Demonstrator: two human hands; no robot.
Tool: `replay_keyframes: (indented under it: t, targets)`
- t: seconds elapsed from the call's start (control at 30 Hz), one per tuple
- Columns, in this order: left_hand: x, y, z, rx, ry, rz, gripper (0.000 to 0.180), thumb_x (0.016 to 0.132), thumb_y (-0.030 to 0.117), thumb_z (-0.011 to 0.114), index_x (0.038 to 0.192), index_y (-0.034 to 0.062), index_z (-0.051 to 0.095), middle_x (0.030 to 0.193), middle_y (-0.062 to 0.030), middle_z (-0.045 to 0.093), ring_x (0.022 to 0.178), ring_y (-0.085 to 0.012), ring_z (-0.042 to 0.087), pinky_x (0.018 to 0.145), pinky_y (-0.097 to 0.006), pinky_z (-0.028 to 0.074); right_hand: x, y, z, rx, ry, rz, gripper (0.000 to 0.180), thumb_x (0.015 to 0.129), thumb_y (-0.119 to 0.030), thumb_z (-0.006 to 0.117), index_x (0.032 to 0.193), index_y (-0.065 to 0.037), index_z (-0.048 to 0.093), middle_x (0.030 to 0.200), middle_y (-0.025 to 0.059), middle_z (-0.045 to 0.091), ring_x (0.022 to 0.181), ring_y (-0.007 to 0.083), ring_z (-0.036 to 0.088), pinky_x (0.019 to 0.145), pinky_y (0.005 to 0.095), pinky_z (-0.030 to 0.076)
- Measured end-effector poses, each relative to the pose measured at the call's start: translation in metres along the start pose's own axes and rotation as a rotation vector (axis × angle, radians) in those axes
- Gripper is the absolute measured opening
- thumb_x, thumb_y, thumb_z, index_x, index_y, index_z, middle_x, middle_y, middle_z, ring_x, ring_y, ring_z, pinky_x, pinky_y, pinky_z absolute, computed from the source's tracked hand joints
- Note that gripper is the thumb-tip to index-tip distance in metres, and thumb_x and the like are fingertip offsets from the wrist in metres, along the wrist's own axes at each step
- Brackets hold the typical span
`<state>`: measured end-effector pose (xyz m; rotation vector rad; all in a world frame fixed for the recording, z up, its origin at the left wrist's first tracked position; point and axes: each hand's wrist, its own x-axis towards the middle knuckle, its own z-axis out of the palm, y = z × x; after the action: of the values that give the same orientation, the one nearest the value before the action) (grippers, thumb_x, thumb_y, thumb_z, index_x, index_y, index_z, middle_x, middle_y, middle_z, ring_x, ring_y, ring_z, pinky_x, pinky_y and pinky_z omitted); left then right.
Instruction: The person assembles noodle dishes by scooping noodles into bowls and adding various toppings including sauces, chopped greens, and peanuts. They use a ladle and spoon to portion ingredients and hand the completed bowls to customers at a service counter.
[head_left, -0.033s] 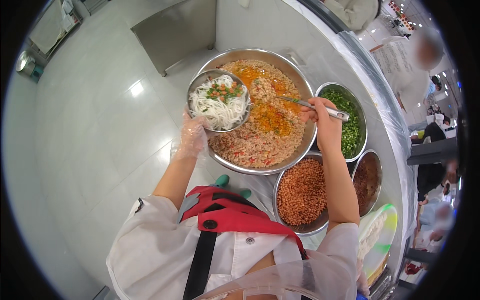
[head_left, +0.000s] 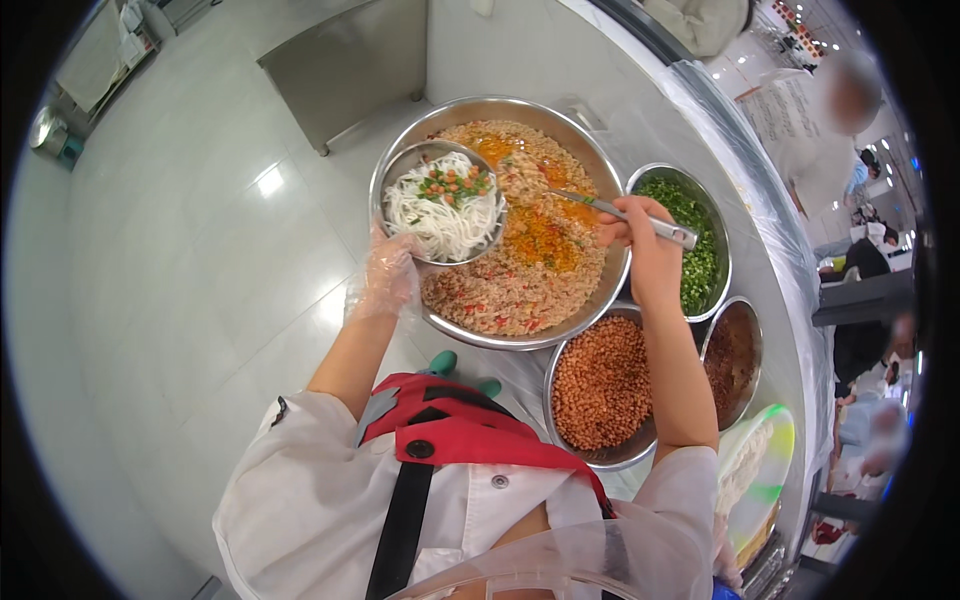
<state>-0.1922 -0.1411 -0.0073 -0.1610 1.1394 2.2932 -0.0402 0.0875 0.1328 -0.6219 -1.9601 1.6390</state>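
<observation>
My left hand [head_left: 392, 268], in a clear plastic glove, grips a small metal bowl [head_left: 402, 163] by its near left side. White noodles [head_left: 430, 222] fill this bowl, topped with chopped greens and small orange-brown bits. It is held over the left part of a wide metal basin [head_left: 574, 130]. Minced, meat-like topping [head_left: 520, 300] with red bits and orange oil lies in the basin. My right hand [head_left: 645, 240] is closed round the metal handle of a ladle [head_left: 590, 202]. A heap of the topping [head_left: 522, 180] covers the ladle's head, right beside the noodle bowl.
Right of the basin stands a metal bowl of chopped greens [head_left: 682, 220]. Nearer me are a bowl of orange-brown nuts or beans [head_left: 602, 385] and a bowl of dark red paste [head_left: 722, 365]. A green-rimmed container [head_left: 785, 450] sits beyond. A plastic-covered barrier [head_left: 735, 140] borders the right; people stand past it.
The noodle bowl and my left hand have shifted slightly right, closer to the loaded ladle. My right hand and the ladle have barely moved.
</observation>
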Motion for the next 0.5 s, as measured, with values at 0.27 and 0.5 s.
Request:
replay_keyframes:
  t: [0.27,0.5]
  targets:
    - [-0.009,-0.041,0.082,-0.120,-0.169,-0.226,0.071,0.064,-0.009,0.042,0.129,0.0137,0.028,0.110,-0.0173,0.052,0.085,-0.0301,0.061,0.065,-0.048,0.057,-0.053,0.015,-0.019,-0.987,-0.234,-1.030,0.032,0.069,-0.007,0.058,0.101,-0.002,0.059,0.102,0.0180,0.056,0.078,0.0262,0.054,0.070,0.0338,0.044]
    - [0.012,-0.076,0.130,-0.018,-0.440,-0.286,0.055,0.073,-0.001,0.043,0.127,0.0019,0.034,0.113,-0.0197,0.050,0.096,-0.0333,0.057,0.071,-0.049,0.056,-0.080,0.014,-0.106,-0.793,0.245,-0.847,0.017,0.083,-0.005,0.055,0.099,-0.001,0.058,0.101,0.0171,0.057,0.072,0.0207,0.058,0.065,0.0302,0.045]
